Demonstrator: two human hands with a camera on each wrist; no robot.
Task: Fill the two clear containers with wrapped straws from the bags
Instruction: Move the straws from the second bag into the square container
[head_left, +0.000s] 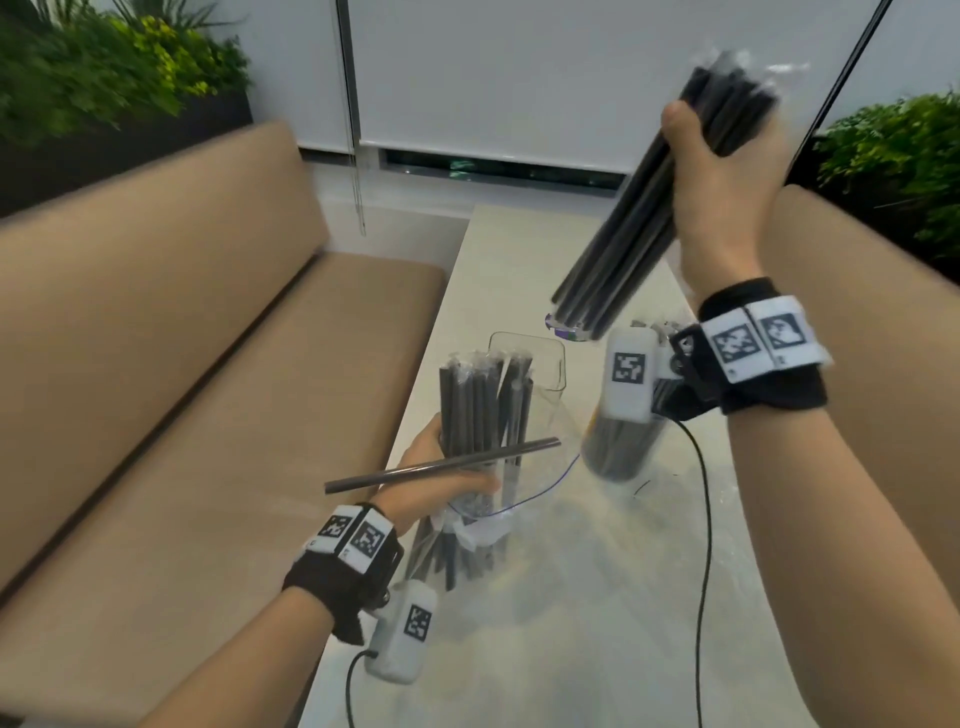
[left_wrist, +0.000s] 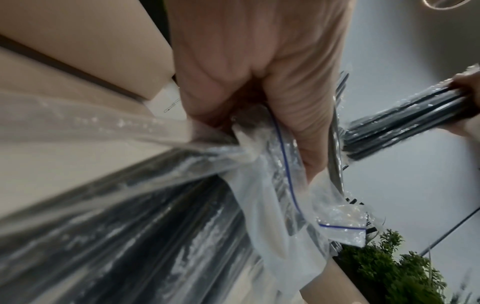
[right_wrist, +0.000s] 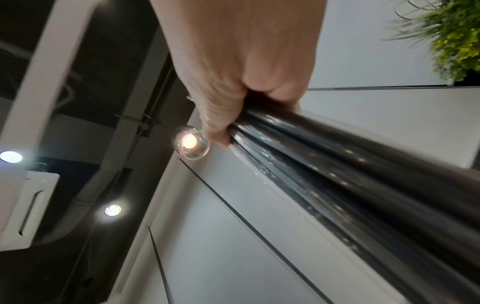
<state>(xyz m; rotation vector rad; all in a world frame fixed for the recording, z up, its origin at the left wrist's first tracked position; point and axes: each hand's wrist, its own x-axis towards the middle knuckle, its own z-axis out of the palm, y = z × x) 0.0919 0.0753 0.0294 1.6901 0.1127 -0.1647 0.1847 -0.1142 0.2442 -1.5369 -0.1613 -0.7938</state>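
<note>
My right hand (head_left: 722, 171) is raised high and grips a thick bundle of black wrapped straws (head_left: 628, 244), tilted with its lower end above the table; the same bundle (right_wrist: 363, 176) fills the right wrist view. My left hand (head_left: 441, 467) grips a clear zip bag of straws (head_left: 478, 415) upright at the table's left edge, with one loose straw (head_left: 441, 465) lying crosswise over its fingers. In the left wrist view the fingers curl round the crumpled bag (left_wrist: 272, 164). A clear container (head_left: 540, 358) stands behind the bag. A second container (head_left: 618, 441), dark with straws, stands partly behind my right wrist device.
The pale marble table (head_left: 571, 597) runs away from me, with a black cable (head_left: 701, 519) trailing across it. A tan bench sofa (head_left: 182, 389) lies along the left. Green plants (head_left: 104, 67) stand at the back left and right.
</note>
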